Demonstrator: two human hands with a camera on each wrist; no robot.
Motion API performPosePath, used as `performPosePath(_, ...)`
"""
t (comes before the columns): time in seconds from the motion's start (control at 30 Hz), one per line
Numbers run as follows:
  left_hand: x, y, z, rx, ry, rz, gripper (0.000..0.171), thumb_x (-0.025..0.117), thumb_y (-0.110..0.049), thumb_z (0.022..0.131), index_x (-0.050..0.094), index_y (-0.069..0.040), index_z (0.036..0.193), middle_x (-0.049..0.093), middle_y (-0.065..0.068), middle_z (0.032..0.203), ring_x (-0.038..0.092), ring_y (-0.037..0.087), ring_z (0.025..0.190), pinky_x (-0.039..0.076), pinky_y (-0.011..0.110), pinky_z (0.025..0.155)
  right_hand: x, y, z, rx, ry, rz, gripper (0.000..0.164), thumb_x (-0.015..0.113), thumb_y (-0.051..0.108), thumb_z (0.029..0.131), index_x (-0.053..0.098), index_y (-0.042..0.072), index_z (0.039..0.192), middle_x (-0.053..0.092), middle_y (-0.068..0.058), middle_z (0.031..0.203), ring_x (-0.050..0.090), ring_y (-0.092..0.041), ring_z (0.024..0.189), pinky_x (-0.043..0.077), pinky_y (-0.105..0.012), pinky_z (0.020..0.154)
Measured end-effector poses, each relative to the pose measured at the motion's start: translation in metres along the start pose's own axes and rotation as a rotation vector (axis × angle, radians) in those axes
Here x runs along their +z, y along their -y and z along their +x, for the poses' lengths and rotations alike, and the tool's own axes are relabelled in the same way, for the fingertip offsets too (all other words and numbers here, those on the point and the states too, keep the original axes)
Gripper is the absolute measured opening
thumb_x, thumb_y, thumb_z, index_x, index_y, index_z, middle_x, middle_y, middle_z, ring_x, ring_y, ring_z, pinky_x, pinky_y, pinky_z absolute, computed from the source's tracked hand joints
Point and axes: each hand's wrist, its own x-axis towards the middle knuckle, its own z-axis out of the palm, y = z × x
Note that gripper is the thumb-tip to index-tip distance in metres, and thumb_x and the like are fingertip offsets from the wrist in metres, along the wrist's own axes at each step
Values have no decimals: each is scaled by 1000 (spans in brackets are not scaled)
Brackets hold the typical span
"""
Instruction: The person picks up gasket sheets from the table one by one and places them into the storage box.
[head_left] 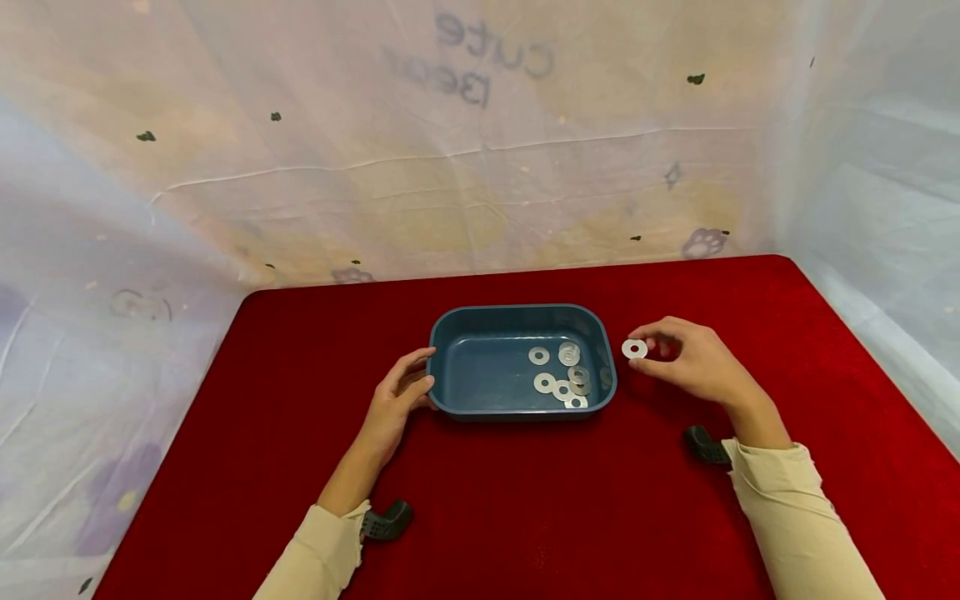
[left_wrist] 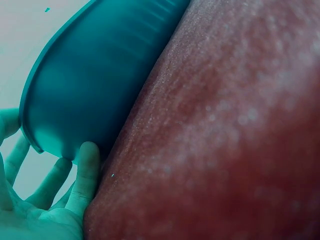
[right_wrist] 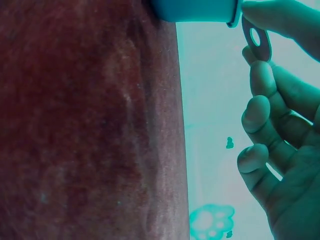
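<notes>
My right hand point(head_left: 693, 358) pinches a flat metal washer point(head_left: 634, 348) between thumb and fingertips, to the right of a blue-grey plastic tray point(head_left: 480, 412). In the right wrist view the washer point(right_wrist: 257, 39) is tilted nearly edge-on, with the other fingers bent below it. At the tray's left end is my left hand point(head_left: 393, 402), its spread fingertips resting against the rim and outer wall. The left wrist view shows those fingertips along the tray's outside wall point(left_wrist: 85, 85). Several silver washers point(head_left: 544, 383) lie inside the tray's right half, some overlapping.
The tray stands on a table covered in red cloth point(head_left: 525, 500). Pale printed sheeting point(head_left: 450, 208) hangs behind the table and along both sides. A dark curved device point(head_left: 388, 521) is worn at the left wrist, and another device point(head_left: 705, 446) at the right.
</notes>
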Motion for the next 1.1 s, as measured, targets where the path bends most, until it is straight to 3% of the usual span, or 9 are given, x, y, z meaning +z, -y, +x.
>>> performPosePath(0.3, -1, 0, -1, 4, 2, 10, 48, 58, -19, 102, 45, -11, 147, 47, 16, 142, 60, 13, 103, 55, 24, 78, -6, 6, 0, -21, -31, 4, 30, 81, 27, 84, 72, 21, 112, 62, 1, 89, 50, -12, 79, 44, -21, 66)
performPosePath(0.7, -1, 0, 0, 3, 5, 12, 48, 58, -20, 101, 45, -12, 147, 47, 16, 143, 60, 13, 103, 56, 24, 79, -12, 18, -1, 41, -65, 51, 30, 82, 24, 82, 73, 26, 111, 60, 2, 88, 50, -17, 80, 42, -20, 66)
performPosePath(1.1, 0, 0, 0, 4, 4, 6, 48, 57, -19, 102, 45, -12, 147, 46, 15, 143, 60, 12, 103, 55, 24, 78, -13, 22, -1, 37, -80, 59, 30, 82, 23, 82, 73, 26, 110, 60, 0, 88, 50, -18, 80, 41, -19, 66)
